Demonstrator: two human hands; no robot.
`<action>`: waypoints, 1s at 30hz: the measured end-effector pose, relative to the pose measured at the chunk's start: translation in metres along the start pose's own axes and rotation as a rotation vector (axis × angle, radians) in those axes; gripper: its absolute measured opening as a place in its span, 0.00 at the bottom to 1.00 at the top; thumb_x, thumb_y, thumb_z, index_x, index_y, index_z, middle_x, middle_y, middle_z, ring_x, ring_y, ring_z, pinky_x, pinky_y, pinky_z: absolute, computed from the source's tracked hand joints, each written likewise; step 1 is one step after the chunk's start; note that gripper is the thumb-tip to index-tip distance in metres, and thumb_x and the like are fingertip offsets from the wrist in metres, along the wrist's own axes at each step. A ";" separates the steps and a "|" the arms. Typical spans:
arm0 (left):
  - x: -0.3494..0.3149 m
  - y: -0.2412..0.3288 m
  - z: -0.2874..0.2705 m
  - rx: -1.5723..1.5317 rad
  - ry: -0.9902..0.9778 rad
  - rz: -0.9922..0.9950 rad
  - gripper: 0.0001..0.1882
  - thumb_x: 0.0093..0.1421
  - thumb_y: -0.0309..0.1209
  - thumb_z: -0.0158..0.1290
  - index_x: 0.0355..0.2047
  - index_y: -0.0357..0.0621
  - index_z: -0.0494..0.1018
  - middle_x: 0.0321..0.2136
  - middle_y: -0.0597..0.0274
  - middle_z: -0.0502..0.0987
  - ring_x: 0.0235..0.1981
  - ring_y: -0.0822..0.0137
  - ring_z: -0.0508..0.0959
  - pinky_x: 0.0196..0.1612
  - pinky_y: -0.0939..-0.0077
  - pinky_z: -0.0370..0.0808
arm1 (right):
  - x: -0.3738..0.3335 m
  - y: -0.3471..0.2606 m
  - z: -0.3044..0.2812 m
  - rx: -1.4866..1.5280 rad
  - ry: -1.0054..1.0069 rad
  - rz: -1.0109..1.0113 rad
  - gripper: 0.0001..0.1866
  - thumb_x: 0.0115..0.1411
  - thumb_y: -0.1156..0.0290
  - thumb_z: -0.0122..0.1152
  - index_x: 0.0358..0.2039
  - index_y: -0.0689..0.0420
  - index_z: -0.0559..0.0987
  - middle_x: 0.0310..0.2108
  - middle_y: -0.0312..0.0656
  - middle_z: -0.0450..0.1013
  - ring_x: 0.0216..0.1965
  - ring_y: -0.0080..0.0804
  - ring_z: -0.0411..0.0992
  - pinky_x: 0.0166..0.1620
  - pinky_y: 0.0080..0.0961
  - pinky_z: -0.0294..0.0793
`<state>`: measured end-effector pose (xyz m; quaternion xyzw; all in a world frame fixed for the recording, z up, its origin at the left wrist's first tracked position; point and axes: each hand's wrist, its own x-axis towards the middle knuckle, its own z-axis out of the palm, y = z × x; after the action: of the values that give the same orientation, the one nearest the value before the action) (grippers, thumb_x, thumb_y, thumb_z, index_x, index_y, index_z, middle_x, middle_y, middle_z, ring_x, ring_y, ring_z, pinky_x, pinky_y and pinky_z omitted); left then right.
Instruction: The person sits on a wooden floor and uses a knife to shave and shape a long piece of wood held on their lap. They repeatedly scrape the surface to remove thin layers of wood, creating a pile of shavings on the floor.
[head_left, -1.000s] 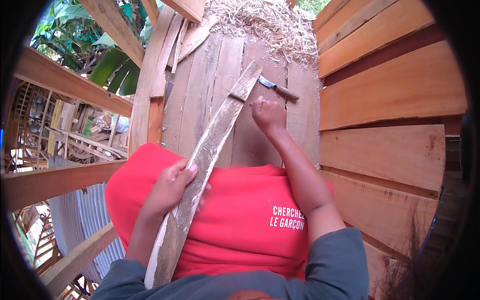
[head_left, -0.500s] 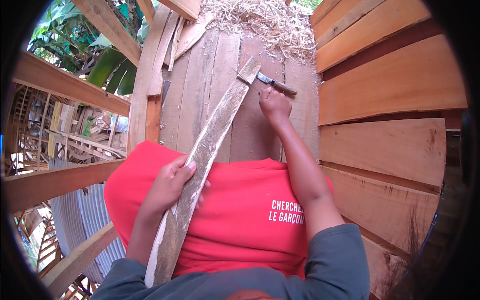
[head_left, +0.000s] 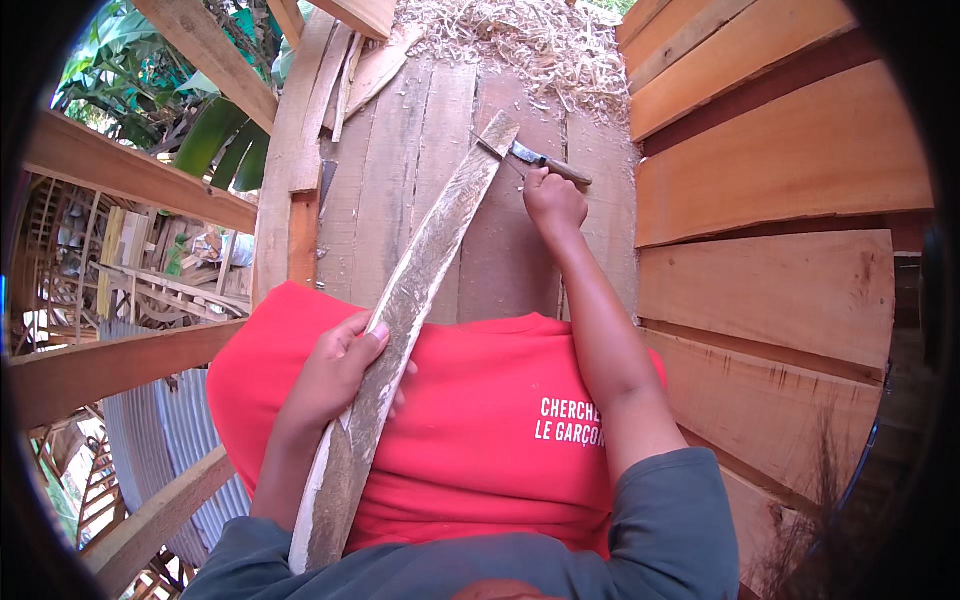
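Observation:
A long, narrow rough-faced wooden board (head_left: 420, 260) slants across my lap, its far tip over the plank floor. My left hand (head_left: 343, 368) is closed around the board's near half, thumb on the top face and fingertips showing past the right edge. Near the far tip my right hand (head_left: 556, 202) forms a fist around a thin dark blade-like tool (head_left: 490, 148) that crosses the board's face. The tool's handle is hidden in the fist, so its exact kind cannot be told. Just beyond the fist, a knife (head_left: 567, 172) with a wooden handle lies on the planks.
Pale wood shavings (head_left: 530, 45) are heaped at the far end of the plank floor (head_left: 390, 170). A slatted plank wall (head_left: 770, 290) rises on the right. Wooden rails (head_left: 140, 175) run along the left, with scrap wood pieces (head_left: 360, 85) at the far left corner.
My right hand and the thin tool have shifted slightly away from me, toward the board's far tip. My left hand keeps its place on the board.

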<state>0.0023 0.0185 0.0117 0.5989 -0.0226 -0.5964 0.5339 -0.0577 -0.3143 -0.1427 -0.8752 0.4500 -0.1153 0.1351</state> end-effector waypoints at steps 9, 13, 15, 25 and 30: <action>-0.008 0.006 0.004 0.030 -0.086 0.026 0.18 0.74 0.36 0.38 0.54 0.34 0.66 0.31 0.48 0.80 0.22 0.61 0.82 0.23 0.70 0.82 | 0.018 0.022 -0.003 0.035 0.077 -0.053 0.31 0.66 0.55 0.39 0.19 0.63 0.83 0.22 0.60 0.77 0.27 0.61 0.79 0.39 0.54 0.79; -0.012 0.005 0.003 -0.004 -0.112 0.061 0.19 0.75 0.37 0.37 0.54 0.34 0.66 0.30 0.49 0.79 0.22 0.62 0.81 0.22 0.70 0.81 | 0.034 0.020 -0.016 -0.021 0.155 -0.266 0.29 0.65 0.57 0.42 0.16 0.60 0.82 0.16 0.56 0.75 0.20 0.56 0.77 0.29 0.51 0.78; -0.010 0.002 0.000 0.013 -0.123 0.065 0.19 0.75 0.37 0.37 0.54 0.34 0.66 0.30 0.49 0.79 0.22 0.62 0.81 0.23 0.70 0.81 | 0.042 0.034 -0.014 -0.112 0.255 -0.314 0.28 0.65 0.58 0.44 0.15 0.58 0.82 0.14 0.54 0.73 0.16 0.53 0.75 0.24 0.48 0.77; -0.006 -0.007 -0.011 -0.088 -0.167 0.106 0.17 0.75 0.35 0.39 0.53 0.35 0.66 0.31 0.49 0.80 0.22 0.64 0.82 0.22 0.72 0.81 | 0.090 0.010 -0.007 -0.113 0.211 -0.480 0.30 0.66 0.55 0.42 0.12 0.58 0.78 0.16 0.54 0.74 0.19 0.55 0.76 0.26 0.49 0.77; -0.008 -0.007 -0.008 -0.104 -0.186 0.118 0.17 0.75 0.35 0.38 0.54 0.34 0.66 0.32 0.48 0.80 0.23 0.63 0.82 0.23 0.71 0.82 | 0.117 0.050 -0.011 -0.121 0.295 -0.418 0.28 0.66 0.56 0.43 0.14 0.58 0.79 0.15 0.53 0.73 0.18 0.52 0.76 0.25 0.48 0.76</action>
<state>0.0020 0.0317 0.0101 0.5102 -0.0764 -0.6174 0.5939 -0.0322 -0.4396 -0.1395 -0.9293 0.2805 -0.2399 -0.0112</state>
